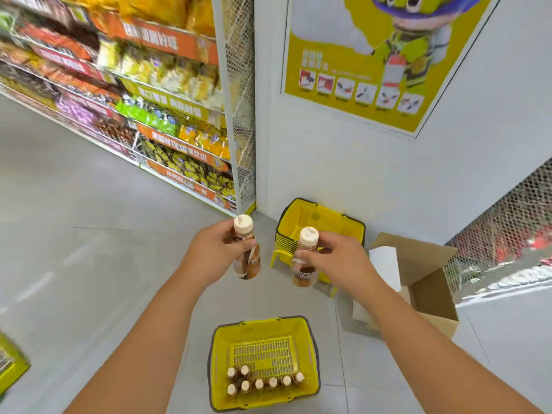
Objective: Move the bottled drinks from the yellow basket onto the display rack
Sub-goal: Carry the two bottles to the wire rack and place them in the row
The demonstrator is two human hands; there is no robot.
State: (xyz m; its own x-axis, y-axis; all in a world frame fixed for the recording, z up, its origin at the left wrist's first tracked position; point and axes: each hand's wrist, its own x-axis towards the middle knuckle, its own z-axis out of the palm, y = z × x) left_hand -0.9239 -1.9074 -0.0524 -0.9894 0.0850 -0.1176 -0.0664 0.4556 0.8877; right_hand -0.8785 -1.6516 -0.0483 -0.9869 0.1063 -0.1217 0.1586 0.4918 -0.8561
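Note:
A yellow basket (307, 348) stands on the floor below my arms, with several brown bottled drinks (259, 383) with white caps upright along its near side. My left hand (213, 251) grips one brown bottle (249, 261) by its upper part, held up in front of me. My right hand (334, 258) grips a second brown bottle (306, 264) the same way, a little to the right. A display rack (167, 115) full of snack bags runs along the left. Another wire-mesh rack (504, 234) shows at the right edge.
A stack of empty yellow baskets (322, 222) sits against the white wall ahead. An open cardboard box (424, 282) lies on the floor to the right. A yellow poster hangs on the wall. Grey floor tiles stretch to the left.

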